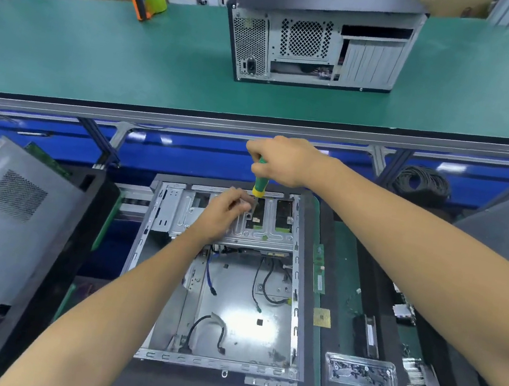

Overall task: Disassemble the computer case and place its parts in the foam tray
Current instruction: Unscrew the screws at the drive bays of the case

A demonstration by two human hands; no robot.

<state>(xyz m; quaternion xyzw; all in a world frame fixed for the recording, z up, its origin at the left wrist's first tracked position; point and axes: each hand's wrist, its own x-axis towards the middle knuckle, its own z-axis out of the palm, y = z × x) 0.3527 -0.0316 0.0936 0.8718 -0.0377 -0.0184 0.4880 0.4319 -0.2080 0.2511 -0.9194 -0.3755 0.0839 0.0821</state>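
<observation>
Grey sheet-metal computer case (228,286) lying open, centre frame. Right hand (283,161) clenched around green-and-yellow screwdriver (260,184), tip down on silver drive cage (230,218); left hand (224,213) pinching beside the tip.

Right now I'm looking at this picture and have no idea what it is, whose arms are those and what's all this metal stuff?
There is one picture, taken by a camera worn on a person's head, looking forward and down, so the two bare arms are the wearer's own. No robot is involved.

In front of them lies an open computer case, mostly emptied, with loose cables inside. The right hand grips a green and yellow screwdriver, tip down at the metal drive cage. The left hand rests on that cage beside the tip.

To the right lie a clear plastic tray of small parts and a green memory stick. On the green bench beyond stand a second computer case and a tape dispenser.
</observation>
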